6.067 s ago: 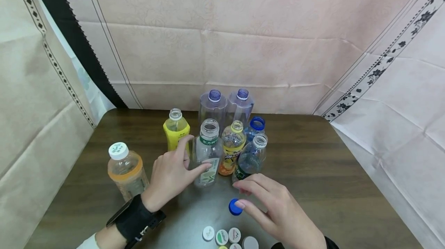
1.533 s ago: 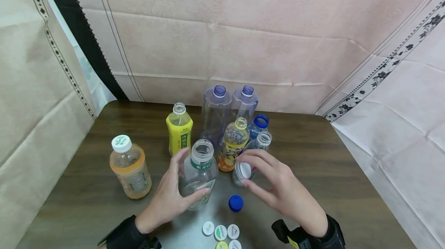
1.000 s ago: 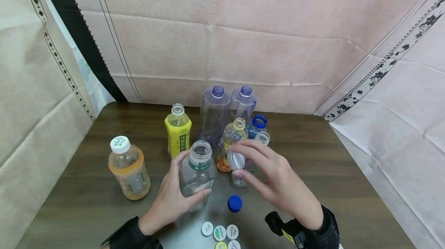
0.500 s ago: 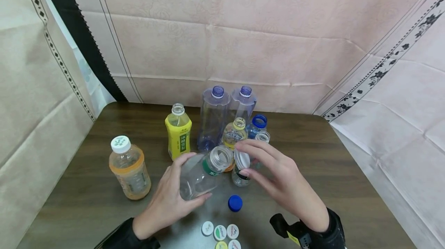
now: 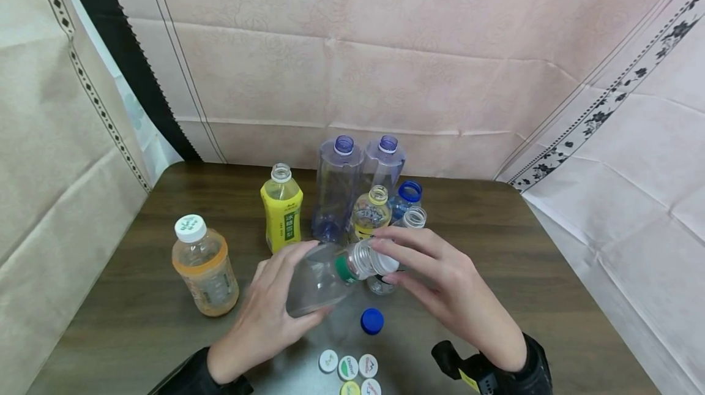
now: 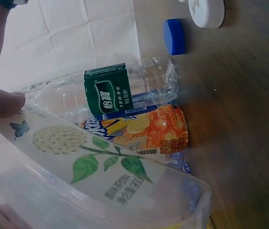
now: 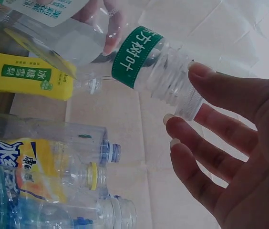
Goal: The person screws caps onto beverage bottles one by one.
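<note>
My left hand (image 5: 270,309) grips a clear plastic bottle (image 5: 318,283) around its body, tilted with its neck pointing right. A green band (image 7: 135,57) circles the neck, and a label with a white flower and green leaves (image 6: 110,157) shows in the left wrist view. My right hand (image 5: 440,278) holds a whitish cap (image 5: 385,262) between thumb and fingers at the bottle's mouth. In the right wrist view the cap sits against the threads; how far it is screwed on I cannot tell. Below the hands lies a blue cap (image 5: 372,321).
Behind stand uncapped bottles: a yellow one (image 5: 283,214), two purplish ones (image 5: 337,184), an orange-drink one (image 5: 370,211), a blue-rimmed one (image 5: 409,193) and a green-labelled one (image 6: 108,90). A white-capped bottle (image 5: 205,272) stands left. Several loose caps (image 5: 348,368) lie in front.
My left hand has lifted the clear bottle from the group, brought it nearer and tipped it right. My right hand has picked up the whitish cap and met the mouth with it.
</note>
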`<act>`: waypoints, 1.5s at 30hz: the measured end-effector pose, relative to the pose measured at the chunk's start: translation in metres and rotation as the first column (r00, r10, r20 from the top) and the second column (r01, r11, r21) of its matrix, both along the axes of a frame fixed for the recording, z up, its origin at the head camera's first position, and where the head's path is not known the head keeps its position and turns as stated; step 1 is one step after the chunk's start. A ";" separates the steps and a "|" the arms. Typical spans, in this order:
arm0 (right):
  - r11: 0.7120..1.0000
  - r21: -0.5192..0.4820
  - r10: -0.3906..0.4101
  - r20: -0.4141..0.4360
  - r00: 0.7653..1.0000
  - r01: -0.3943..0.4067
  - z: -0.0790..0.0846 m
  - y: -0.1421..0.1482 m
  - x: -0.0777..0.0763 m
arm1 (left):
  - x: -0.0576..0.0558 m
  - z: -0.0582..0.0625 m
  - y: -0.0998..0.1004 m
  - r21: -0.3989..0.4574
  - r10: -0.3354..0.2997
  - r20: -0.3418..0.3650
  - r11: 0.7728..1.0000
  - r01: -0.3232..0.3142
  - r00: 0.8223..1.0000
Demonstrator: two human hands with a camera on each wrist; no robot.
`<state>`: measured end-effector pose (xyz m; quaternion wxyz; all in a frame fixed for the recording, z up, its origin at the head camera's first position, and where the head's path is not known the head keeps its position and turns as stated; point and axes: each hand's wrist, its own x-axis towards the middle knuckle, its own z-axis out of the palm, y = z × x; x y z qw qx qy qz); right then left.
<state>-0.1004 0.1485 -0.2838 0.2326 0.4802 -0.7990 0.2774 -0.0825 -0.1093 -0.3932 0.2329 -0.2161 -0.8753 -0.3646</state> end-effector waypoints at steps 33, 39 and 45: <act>0.988 0.045 -0.150 0.002 0.989 0.150 -0.005 -0.007 0.004 | 0.006 0.001 0.003 -0.025 -0.007 -0.015 1.000 0.006 1.000; 0.980 0.069 -0.187 0.015 0.982 0.185 -0.006 -0.006 0.005 | 0.006 -0.001 0.004 -0.027 0.002 -0.037 1.000 -0.003 0.999; 0.992 0.052 -0.120 0.073 0.990 0.116 -0.004 0.000 0.007 | 0.005 -0.002 0.004 -0.018 0.006 -0.027 1.000 -0.006 1.000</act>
